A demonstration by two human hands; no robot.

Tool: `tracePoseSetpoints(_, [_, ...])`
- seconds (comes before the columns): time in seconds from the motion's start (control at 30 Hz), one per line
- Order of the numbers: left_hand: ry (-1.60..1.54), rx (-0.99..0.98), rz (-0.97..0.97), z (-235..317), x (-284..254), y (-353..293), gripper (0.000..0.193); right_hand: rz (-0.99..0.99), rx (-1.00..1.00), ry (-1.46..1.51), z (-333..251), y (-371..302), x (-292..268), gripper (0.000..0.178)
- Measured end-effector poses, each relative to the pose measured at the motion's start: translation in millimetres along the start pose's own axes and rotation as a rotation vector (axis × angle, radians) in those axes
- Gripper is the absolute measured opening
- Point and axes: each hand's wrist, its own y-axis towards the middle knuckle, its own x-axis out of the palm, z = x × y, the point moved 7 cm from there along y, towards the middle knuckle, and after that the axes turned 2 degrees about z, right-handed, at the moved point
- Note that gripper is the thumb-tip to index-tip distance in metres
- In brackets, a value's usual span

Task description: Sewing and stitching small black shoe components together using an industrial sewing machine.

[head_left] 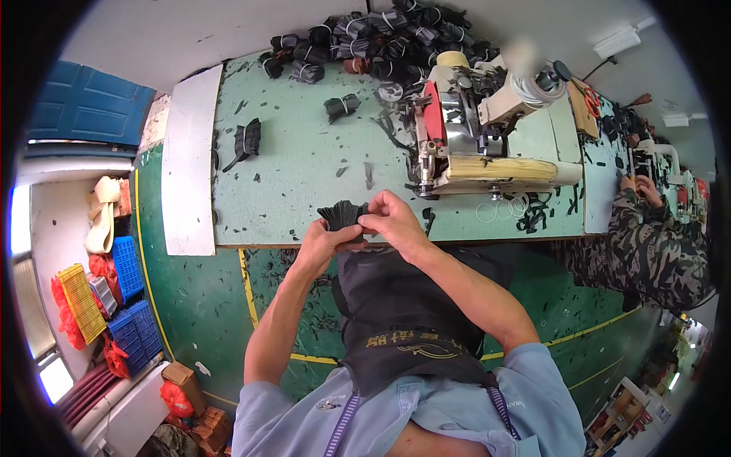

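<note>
At the table's front edge I hold a stack of thin black pieces (342, 215), its upper ends fanned out. My left hand (333, 239) is closed round the stack's lower left side. From the right, my right hand (393, 223) pinches the stack's other side, thumb and fingers together. The pieces' lower part is hidden behind my fingers. Beyond my hands, a dark tied bundle (342, 107) lies on the pale green table (297, 167), and another black bundle (247, 140) lies farther left. Several pale rings (502, 211) rest to the right, near the front edge.
A machine with a yellowish roller (499, 169) stands on the right of the table. Many banded bundles (358, 38) are heaped at the back. Black scraps (537, 219) litter the tabletop. A co-worker in a camouflage sleeve (655, 247) sits at right. Plastic crates (80, 301) stand at left.
</note>
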Motion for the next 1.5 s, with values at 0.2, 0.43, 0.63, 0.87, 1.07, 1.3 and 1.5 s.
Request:
tracePoseSetpoints(0.2, [0.094, -0.006, -0.007, 3.0, 2.8, 4.1, 0.022, 0.026, -0.029, -0.102, 5.9, 5.2, -4.7, 0.025])
tracePoseSetpoints(0.43, [0.241, 0.005, -0.005, 0.9, -5.0, 10.5, 0.023, 0.046, 0.006, -0.075, 8.5, 11.9, -3.1, 0.022])
tracePoseSetpoints(0.63, [0.353, 0.015, 0.044, -4.3, -9.4, 15.1, 0.023, 0.101, 0.038, -0.014, 18.2, 18.9, -1.7, 0.019])
tracePoseSetpoints(0.87, [-0.053, 0.024, 0.118, -11.5, -19.3, 17.5, 0.025, 0.146, 0.100, -0.004, 11.5, 14.7, 10.7, 0.020])
tracePoseSetpoints(1.07, [-0.055, 0.023, 0.218, -25.2, -46.5, 24.3, 0.026, 0.136, -0.039, -0.317, 26.2, 43.1, 1.7, 0.027])
tracePoseSetpoints(1.3, [-0.331, 0.069, 0.162, -18.1, -63.3, 9.8, 0.025, 0.364, -0.738, -1.348, -21.9, 46.1, 18.5, 0.030])
tracePoseSetpoints(1.5, [-0.302, 0.030, 0.039, -13.1, -57.3, 6.1, 0.030, -0.060, -0.466, -0.591, -14.3, 31.6, 47.9, 0.027])
